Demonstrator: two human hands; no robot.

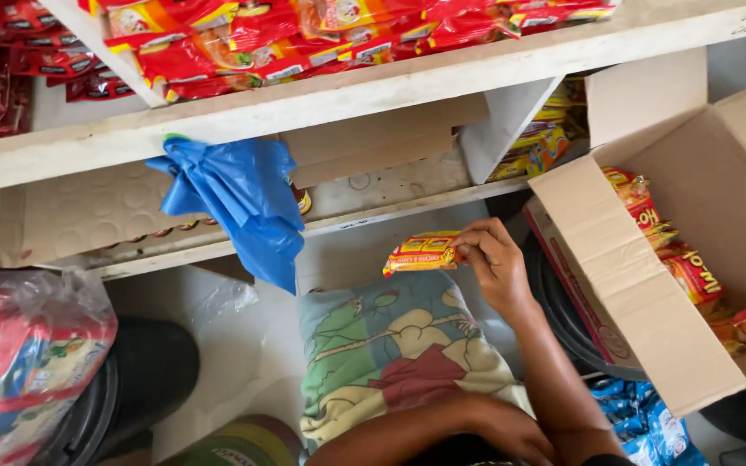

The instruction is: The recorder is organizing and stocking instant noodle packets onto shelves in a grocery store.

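Closest to the lens, at the bottom middle of the frame, the left hand (511, 431) rests low against a patterned cloth (390, 345). It's cut off by the frame edge, so I can't tell if it's open or curled shut.

Starting at the lower left, there's a clear bag stuffed with red packs (19, 354), with a black bucket (153, 371) just beside it. A crumpled blue plastic bag (239, 198) hangs off the shelf edge (71, 147) in the upper middle, and rows of red snack packets (252, 39) sit on the shelf above it.

Centre frame is the main bit. The right hand (494, 267) has its fingertips pinched on one end of a small yellow-and-red packet (420, 253). It holds the packet out flat in mid-air, just in front of the lower shelf opening and right above the cloth.

To the right there's an open cardboard box (623, 285), tilted, with more packets of the same kind (692, 272) lying inside. Blue wrappers (641, 423) sit underneath it at the lower right.

My read is that the packet is somewhere between box and shelf, lifted but not set down. It's only held by one end, so moving it any further would take a steady wrist and some care to keep clear of that dangling blue bag.
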